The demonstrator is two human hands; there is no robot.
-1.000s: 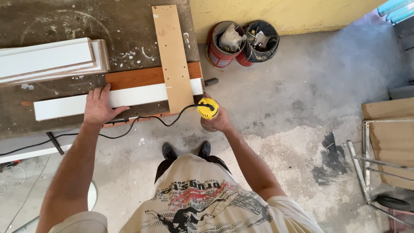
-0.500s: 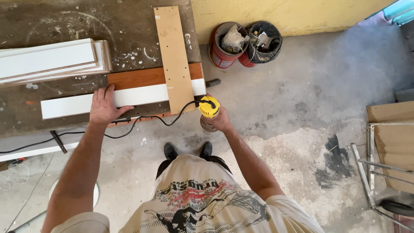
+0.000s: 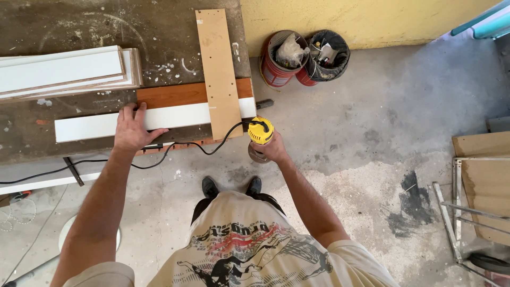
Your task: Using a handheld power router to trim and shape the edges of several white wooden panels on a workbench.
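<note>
My left hand presses flat, fingers spread, on a long white board lying along the front of a dark workbench. Behind the white board lies a reddish-brown board. A tan strip of board lies across both, pointing away from me. My right hand grips a small yellow-topped power router, held just off the bench's right front corner. Its black cord runs left along the bench edge.
A stack of white panels sits on the bench at the left. Two buckets, one red and one black, hold scraps by the yellow wall. A metal frame and a cardboard sheet stand at the right. My shoes are on concrete.
My right hand with the router has stayed near the bench's corner. The left hand stays pressed on the white board. The view shifted slightly.
</note>
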